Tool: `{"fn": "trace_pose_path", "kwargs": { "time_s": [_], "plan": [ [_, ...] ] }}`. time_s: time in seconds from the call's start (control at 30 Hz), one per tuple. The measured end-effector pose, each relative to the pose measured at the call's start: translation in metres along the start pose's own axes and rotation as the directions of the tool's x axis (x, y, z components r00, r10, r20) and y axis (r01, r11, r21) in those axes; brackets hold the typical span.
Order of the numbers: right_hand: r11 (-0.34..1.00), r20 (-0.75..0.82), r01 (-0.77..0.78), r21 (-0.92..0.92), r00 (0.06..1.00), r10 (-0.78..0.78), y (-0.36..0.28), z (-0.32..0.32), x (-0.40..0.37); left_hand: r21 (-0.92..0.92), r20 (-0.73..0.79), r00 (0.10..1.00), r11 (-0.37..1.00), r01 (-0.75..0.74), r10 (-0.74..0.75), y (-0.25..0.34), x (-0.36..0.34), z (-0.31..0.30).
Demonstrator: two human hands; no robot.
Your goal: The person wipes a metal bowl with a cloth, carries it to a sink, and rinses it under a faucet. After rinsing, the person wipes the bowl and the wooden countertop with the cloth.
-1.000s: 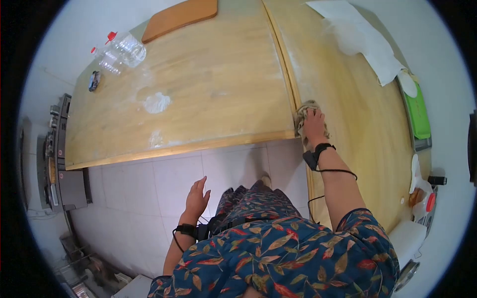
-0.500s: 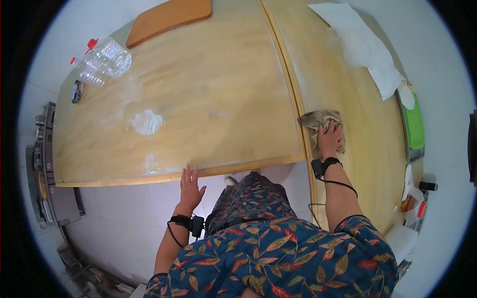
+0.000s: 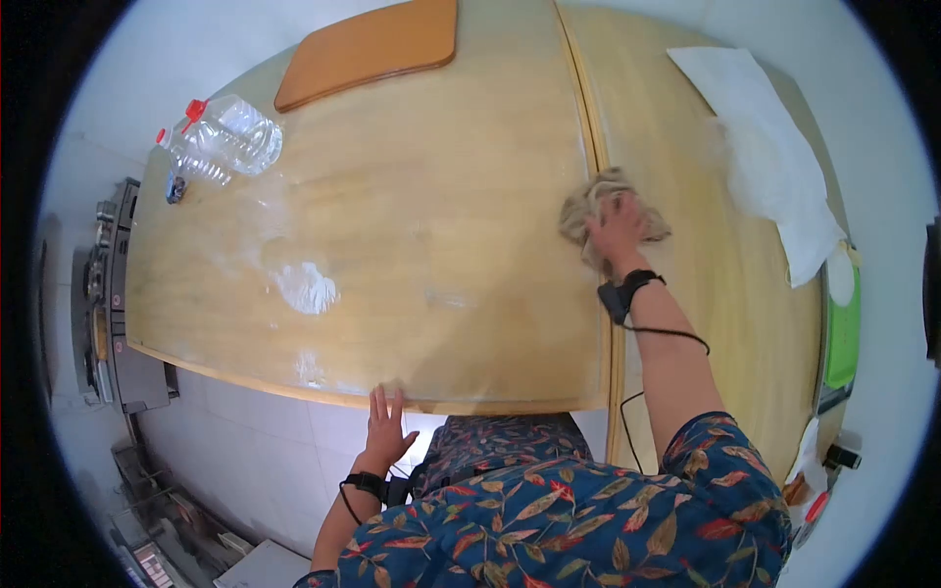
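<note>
My right hand (image 3: 618, 233) presses on a crumpled beige-brown cloth (image 3: 578, 210), its fingers over the folds. The cloth straddles the raised seam (image 3: 589, 127) between the two sections of the wooden tabletop (image 3: 470, 186). At the front edge, my left hand (image 3: 388, 437) has its fingers stretched out, with the tips resting on the wood and nothing held. A white, wet-looking patch (image 3: 307, 288) lies on the left section, and a smaller white smear (image 3: 310, 368) is nearer the edge. Both wrists wear black bands with small devices and cables.
An orange-brown board (image 3: 368, 51) lies at the back. Two clear plastic bottles (image 3: 240, 135) with red caps are at the back left, beside a small dark object (image 3: 175, 189). A white sheet (image 3: 760, 147) and a green tray (image 3: 842, 328) line the right side.
My right hand has slid the cloth leftward and away from me, from the right section onto the seam. My left hand stays at the front edge. The camera view has shifted.
</note>
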State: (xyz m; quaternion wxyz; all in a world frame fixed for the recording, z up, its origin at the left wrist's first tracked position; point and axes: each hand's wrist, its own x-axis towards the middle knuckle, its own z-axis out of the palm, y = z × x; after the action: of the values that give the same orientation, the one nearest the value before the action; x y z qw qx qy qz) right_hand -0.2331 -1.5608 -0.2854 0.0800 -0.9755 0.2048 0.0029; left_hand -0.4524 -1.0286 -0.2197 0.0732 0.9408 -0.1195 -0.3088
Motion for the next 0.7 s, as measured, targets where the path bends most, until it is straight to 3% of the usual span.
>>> {"fn": "trace_pose_path", "kwargs": {
  "time_s": [0.1,0.17,0.23,0.4,0.5,0.57,0.63,0.7],
  "plan": [
    [0.957,-0.056,0.286,0.045,0.957,-0.283,-0.02,0.02,0.006,0.036,0.048,0.998,0.998,0.045,-0.047,0.003,0.005,0.0],
    [0.911,-0.098,0.407,0.067,0.911,-0.4,-0.012,0.025,0.016,0.03,0.073,0.994,0.997,0.073,-0.075,0.003,0.005,-0.002],
    [0.902,-0.118,0.428,0.058,0.9,-0.419,-0.01,0.029,0.043,0.02,0.093,0.991,0.995,0.099,-0.1,0.007,0.005,-0.007],
    [0.964,-0.037,0.258,0.06,0.966,-0.257,-0.045,0.031,0.158,-0.009,0.116,0.983,0.99,0.141,-0.139,0.012,0.01,-0.013],
    [0.993,0.175,0.104,0.059,0.978,-0.113,-0.077,0.006,0.224,-0.018,0.108,0.983,0.988,0.151,-0.148,0.012,0.01,-0.01],
    [0.996,0.314,0.07,0.051,0.946,-0.083,-0.077,0.03,0.285,-0.013,0.065,0.989,0.991,0.135,-0.134,0.009,0.012,-0.005],
    [0.999,0.338,0.027,-0.018,0.941,-0.019,-0.098,-0.014,0.258,0.0,0.008,0.99,0.99,0.141,-0.141,0.009,0.009,0.001],
    [0.989,0.19,0.146,-0.035,0.972,-0.136,-0.086,0.004,0.246,-0.041,-0.039,0.989,0.989,0.143,-0.144,0.012,0.008,-0.004]
  ]
}}
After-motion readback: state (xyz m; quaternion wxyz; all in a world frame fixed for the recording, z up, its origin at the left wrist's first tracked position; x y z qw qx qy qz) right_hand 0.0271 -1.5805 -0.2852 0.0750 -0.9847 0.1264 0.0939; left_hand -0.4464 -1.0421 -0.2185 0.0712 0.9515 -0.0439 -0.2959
